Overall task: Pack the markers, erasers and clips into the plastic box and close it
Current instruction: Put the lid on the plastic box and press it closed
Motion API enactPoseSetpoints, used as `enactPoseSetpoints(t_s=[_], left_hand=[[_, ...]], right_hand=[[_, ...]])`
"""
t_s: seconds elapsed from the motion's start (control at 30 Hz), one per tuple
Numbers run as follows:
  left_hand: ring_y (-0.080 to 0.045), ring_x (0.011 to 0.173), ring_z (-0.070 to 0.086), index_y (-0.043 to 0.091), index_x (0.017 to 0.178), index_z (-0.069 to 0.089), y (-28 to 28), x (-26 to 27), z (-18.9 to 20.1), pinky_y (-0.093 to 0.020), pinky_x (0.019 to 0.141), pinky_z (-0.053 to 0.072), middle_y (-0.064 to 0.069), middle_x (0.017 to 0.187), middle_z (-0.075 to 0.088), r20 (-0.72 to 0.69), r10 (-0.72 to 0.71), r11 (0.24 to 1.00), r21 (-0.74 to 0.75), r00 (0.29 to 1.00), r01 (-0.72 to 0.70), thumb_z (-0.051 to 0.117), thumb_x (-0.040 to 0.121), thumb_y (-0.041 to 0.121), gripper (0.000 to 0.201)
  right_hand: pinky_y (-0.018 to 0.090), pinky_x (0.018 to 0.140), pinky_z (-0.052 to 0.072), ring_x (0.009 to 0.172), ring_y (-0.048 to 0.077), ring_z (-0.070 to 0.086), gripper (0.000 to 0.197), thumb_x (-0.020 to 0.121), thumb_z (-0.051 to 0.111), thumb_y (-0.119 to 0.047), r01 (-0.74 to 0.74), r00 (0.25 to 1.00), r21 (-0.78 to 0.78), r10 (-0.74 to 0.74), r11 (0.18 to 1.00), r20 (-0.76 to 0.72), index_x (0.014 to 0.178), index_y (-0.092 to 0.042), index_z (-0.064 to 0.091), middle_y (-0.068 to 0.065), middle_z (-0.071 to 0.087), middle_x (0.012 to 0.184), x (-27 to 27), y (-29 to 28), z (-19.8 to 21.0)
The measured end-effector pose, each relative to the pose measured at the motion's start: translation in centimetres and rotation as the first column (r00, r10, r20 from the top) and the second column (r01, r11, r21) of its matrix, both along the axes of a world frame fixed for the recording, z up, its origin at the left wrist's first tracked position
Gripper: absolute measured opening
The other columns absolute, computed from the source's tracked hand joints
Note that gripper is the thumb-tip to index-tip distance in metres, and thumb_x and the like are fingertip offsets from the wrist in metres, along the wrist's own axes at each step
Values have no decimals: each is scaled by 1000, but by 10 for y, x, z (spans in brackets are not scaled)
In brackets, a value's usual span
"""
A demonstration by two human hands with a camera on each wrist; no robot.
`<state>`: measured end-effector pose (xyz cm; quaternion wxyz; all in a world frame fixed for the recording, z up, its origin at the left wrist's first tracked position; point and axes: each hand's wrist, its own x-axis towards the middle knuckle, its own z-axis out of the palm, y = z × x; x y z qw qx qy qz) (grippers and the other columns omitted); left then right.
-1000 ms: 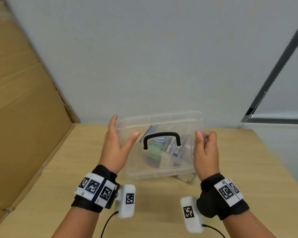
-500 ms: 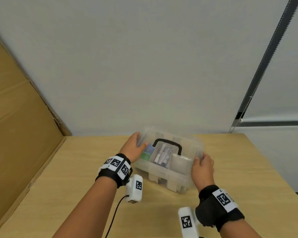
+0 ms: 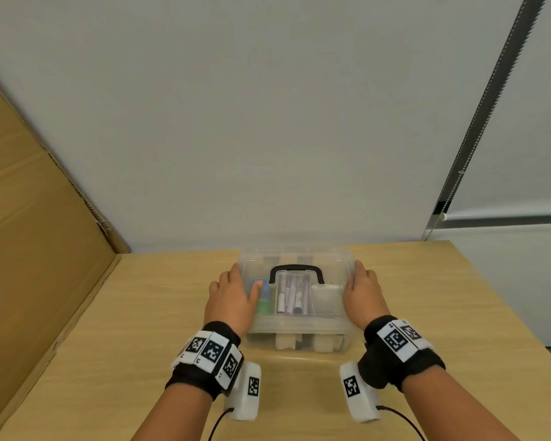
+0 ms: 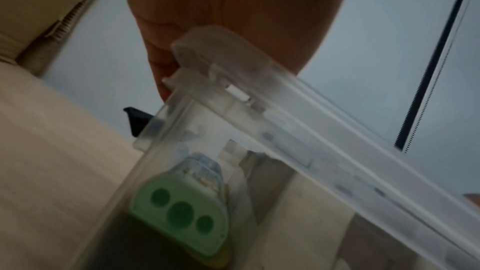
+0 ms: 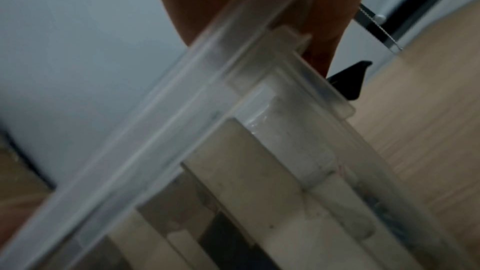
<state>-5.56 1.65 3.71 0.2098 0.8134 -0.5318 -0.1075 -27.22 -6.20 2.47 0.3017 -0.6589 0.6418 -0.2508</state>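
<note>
The clear plastic box point(image 3: 296, 327) stands on the wooden table point(image 3: 147, 313) with its lid point(image 3: 299, 257) lying on top, black handle point(image 3: 296, 268) flat. Through the lid I see markers point(image 3: 290, 297), a green piece point(image 3: 263, 305) and a white eraser point(image 3: 325, 297). My left hand point(image 3: 233, 297) grips the box's left end, thumb on the lid and fingers down the side. My right hand point(image 3: 361, 294) grips the right end the same way. In the left wrist view the green piece point(image 4: 182, 210) shows three holes, and fingers point(image 4: 161, 77) reach past the lid's corner.
A cardboard sheet point(image 3: 35, 249) leans along the left edge of the table. A grey wall point(image 3: 268, 122) stands just behind the box. Black latches point(image 4: 136, 120) point(image 5: 350, 81) stick out at the box ends. Bare tabletop lies on both sides.
The lid, held up and tilted a second ago, has come down onto the box. The box has turned square to me, and both hands have shifted to its ends.
</note>
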Motion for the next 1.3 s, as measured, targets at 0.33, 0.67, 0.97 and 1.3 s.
enactPoseSetpoints(t_s=[0.33, 0.67, 0.97, 1.3], left_hand=[[-28, 131, 32, 17, 148, 20, -13, 3, -11, -43, 108, 32, -9, 144, 32, -172, 43, 998, -29, 984, -49, 39, 96, 45, 61], [-20, 128, 37, 25, 139, 34, 4, 13, -11, -36, 107, 33, -2, 138, 29, -459, 15, 985, -143, 888, -91, 62, 80, 55, 72], [-29, 132, 39, 21, 149, 7, 4, 7, -4, -43, 105, 40, -10, 148, 31, -306, 96, 995, 2, 947, -101, 71, 62, 67, 118], [-26, 123, 47, 13, 142, 31, -3, 12, -10, -43, 106, 41, -8, 141, 39, -638, 171, 982, 51, 751, -180, 84, 56, 52, 109]], right_hand=[[38, 97, 37, 116, 32, 40, 46, 96, 33, -10, -14, 991, -70, 4, 997, -134, 142, -6, 29, 17, 41, 128, 5, -9, -4], [44, 100, 40, 127, 36, 33, 90, 76, 47, -76, -31, 984, 42, 38, 999, -174, 146, -26, 21, 6, 24, 145, -1, -12, 0], [46, 101, 41, 129, 36, 43, 107, 66, 54, -81, -67, 993, 153, 81, 986, -90, 149, -33, 7, 16, 33, 148, -3, -16, 0], [47, 103, 41, 130, 35, 43, 112, 59, 56, -84, -65, 997, 168, 70, 984, -21, 148, -36, 7, 15, 36, 147, -4, -19, -5]])
